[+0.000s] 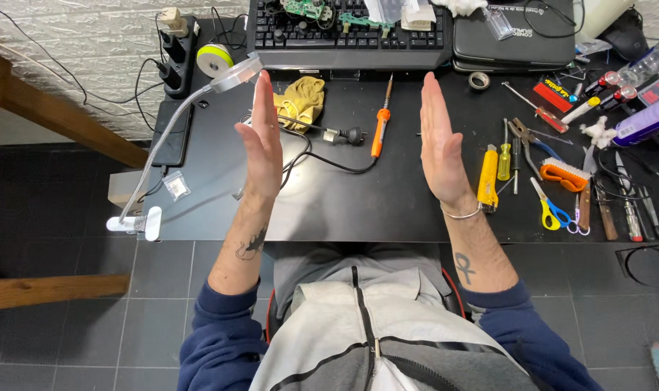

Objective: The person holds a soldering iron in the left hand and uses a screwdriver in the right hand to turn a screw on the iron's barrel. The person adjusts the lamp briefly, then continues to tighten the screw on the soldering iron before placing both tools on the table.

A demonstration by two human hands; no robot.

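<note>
My left hand [262, 141] and my right hand [439, 145] are raised flat above the black desk [387, 203], palms facing each other, fingers straight and together, holding nothing. Between them lies an orange-handled soldering iron [378, 123] with its black cable and plug [344, 135]. A crumpled yellow cloth [301, 100] lies just beyond my left hand. A yellow utility knife [488, 178] lies next to my right wrist, which wears a silver bracelet.
A clamp lamp on a gooseneck [171, 137] arches over the left edge. A keyboard [347, 35] with circuit boards and a black case [514, 36] sit at the back. Screwdrivers, pliers, scissors [550, 206], a brush [564, 174] and bottles crowd the right. A power strip [176, 54] is at far left.
</note>
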